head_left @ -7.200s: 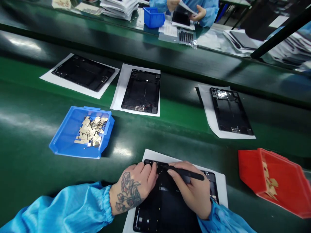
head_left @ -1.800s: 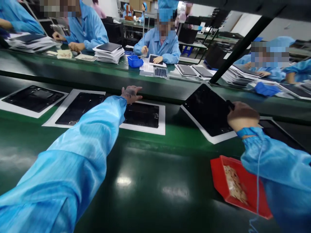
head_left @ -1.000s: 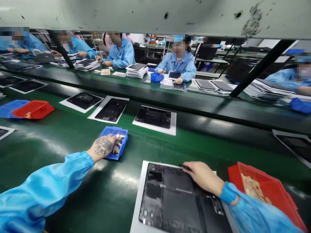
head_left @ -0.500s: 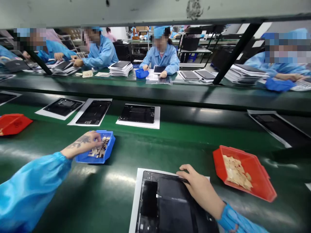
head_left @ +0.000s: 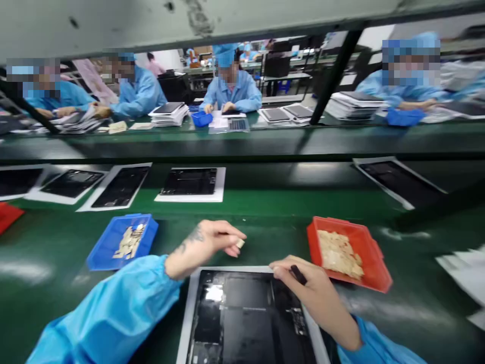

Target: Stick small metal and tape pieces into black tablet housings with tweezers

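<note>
On the left, the blue bin [head_left: 108,245] contains pale pieces [head_left: 131,241]. My left hand [head_left: 202,245] is beside it, thumb and fingers closed on a small pale piece [head_left: 240,243]. Just below, in front of me, the black tablet housing [head_left: 248,328] lies flat on a white sheet [head_left: 187,323]; its tiny markings are too small to read. My right hand [head_left: 312,290], half curled, holds a dark tool [head_left: 298,274] over its upper right part. Further right is the red bin [head_left: 373,265], with beige pieces [head_left: 339,253].
</note>
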Tool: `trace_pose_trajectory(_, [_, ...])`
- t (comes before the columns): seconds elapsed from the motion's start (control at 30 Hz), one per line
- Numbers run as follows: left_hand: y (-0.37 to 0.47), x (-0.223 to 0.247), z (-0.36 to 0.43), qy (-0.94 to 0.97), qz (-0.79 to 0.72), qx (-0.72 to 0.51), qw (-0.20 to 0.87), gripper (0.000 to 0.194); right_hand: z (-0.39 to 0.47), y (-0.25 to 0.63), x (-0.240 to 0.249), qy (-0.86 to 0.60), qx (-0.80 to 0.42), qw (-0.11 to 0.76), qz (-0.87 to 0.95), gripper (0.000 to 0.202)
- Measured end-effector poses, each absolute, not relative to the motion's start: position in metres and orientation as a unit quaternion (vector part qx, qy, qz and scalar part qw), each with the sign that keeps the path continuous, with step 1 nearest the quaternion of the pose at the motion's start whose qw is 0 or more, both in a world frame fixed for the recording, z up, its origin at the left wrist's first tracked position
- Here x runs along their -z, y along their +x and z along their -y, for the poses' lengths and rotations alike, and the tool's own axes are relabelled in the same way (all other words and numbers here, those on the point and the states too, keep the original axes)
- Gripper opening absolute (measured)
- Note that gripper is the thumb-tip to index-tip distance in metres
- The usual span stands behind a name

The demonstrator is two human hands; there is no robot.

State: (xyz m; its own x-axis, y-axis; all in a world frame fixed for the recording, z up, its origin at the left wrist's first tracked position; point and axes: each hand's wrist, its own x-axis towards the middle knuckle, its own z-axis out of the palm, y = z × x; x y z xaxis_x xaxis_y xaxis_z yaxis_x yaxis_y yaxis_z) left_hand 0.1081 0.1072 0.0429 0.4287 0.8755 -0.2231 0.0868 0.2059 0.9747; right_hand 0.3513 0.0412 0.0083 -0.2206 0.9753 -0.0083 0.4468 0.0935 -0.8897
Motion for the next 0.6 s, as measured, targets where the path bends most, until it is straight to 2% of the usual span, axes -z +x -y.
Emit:
trace_pose_trajectory(0.17, [0.224,-0.029,-0.097,0.557,-0.314,-0.297,0.709,0.025,-0.037,0.383,-0.018,-0.583,-0.409,0.404,0.574,0.02])
trace_pose_trajectory(0.23, [0.247,-0.026,-0.095,0.558,-0.288,-0.28,0.726,0.031,-0.033,0.399,-0.017,-0.589,-0.411,0.427,0.549,0.021])
trace_pose_trajectory(0.3, [0.247,-0.024,-0.096,0.609,-0.287,-0.267,0.69,0.04,-0.026,0.414,-0.013,-0.597,-0.401,0.442,0.537,0.022])
trace_pose_trajectory(0.37, [0.22,-0.02,-0.1,0.718,-0.328,-0.264,0.554,0.044,-0.017,0.428,-0.008,-0.614,-0.378,0.443,0.532,0.022])
trace_pose_trajectory(0.43, [0.163,-0.016,-0.101,0.811,-0.402,-0.277,0.324,0.039,-0.008,0.444,-0.001,-0.636,-0.343,0.445,0.529,0.022])
trace_pose_trajectory(0.53, [0.05,-0.006,-0.088,0.779,-0.587,-0.218,0.03,0.045,0.003,0.467,0.012,-0.663,-0.311,0.449,0.511,0.021])
trace_pose_trajectory(0.6, [-0.019,0.002,-0.068,0.709,-0.687,-0.15,-0.058,0.06,0.007,0.477,0.019,-0.678,-0.304,0.455,0.49,0.023])
